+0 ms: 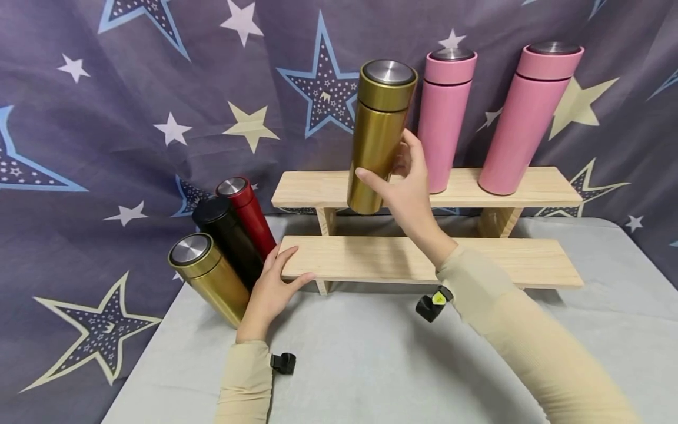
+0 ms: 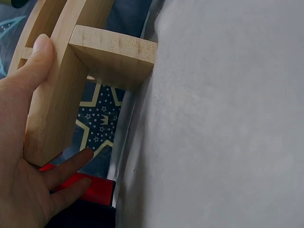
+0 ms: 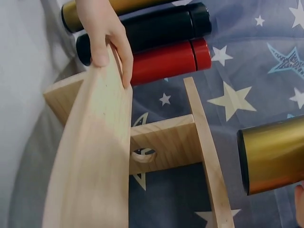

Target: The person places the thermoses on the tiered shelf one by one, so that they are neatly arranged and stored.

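A gold thermos flask (image 1: 378, 141) with a steel-topped lid is gripped by my right hand (image 1: 405, 182), thumb on its near side. It is held nearly upright, its base overlapping the upper board's front edge in the head view; the right wrist view shows a gap between base and board (image 3: 207, 152). My left hand (image 1: 272, 288) holds the left end of the lower board of a two-tier wooden shelf (image 1: 360, 259), its thumb (image 2: 40, 54) against the board and two fingers stretched past the end. On the upper board, two pink flasks (image 1: 447, 118) (image 1: 529, 123) stand to the right.
Left of the shelf, close to my left hand, stand a second gold flask (image 1: 214, 282), a black flask (image 1: 230, 238) and a red flask (image 1: 254, 218). A grey cloth (image 1: 360, 353) covers the table. Behind hangs a star-patterned curtain (image 1: 132, 118).
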Demonstrator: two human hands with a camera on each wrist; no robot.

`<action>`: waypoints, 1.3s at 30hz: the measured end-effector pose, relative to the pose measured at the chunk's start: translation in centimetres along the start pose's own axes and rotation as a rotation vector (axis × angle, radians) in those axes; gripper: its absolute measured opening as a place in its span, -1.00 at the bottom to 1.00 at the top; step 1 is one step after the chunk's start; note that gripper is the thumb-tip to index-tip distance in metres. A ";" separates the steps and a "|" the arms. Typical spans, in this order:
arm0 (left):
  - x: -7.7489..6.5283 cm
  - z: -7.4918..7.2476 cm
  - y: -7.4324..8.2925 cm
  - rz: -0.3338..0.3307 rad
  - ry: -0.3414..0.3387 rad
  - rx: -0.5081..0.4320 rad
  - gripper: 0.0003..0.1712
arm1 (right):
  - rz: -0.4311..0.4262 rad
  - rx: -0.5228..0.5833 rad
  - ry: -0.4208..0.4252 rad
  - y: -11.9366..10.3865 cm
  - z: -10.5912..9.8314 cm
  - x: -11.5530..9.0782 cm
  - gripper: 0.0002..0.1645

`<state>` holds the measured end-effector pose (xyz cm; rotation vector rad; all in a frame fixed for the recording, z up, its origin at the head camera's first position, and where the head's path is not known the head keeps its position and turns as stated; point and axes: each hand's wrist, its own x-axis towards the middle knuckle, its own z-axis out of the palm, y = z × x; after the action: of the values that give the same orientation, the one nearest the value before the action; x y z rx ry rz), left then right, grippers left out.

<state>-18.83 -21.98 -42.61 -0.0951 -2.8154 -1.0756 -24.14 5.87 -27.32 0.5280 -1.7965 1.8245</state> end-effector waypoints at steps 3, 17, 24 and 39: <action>0.0 0.0 -0.1 0.001 -0.005 0.000 -0.01 | 0.012 -0.012 0.000 0.2 0.3 0.7 -0.05; 0.0 0.0 0.0 -0.010 -0.007 -0.006 -0.01 | 0.052 -0.113 0.001 1.3 1.8 3.0 -0.01; 0.0 -0.1 0.1 -0.006 -0.005 -0.006 -0.03 | 0.062 -0.152 0.012 1.9 2.4 3.7 0.00; 0.0 -0.1 0.0 -0.003 -0.004 -0.010 -0.03 | 0.076 -0.219 0.011 2.8 2.8 4.9 0.02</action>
<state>-18.81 -22.00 -42.56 -0.0940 -2.8150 -1.0920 -30.01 3.56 -26.45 0.3697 -2.0023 1.6471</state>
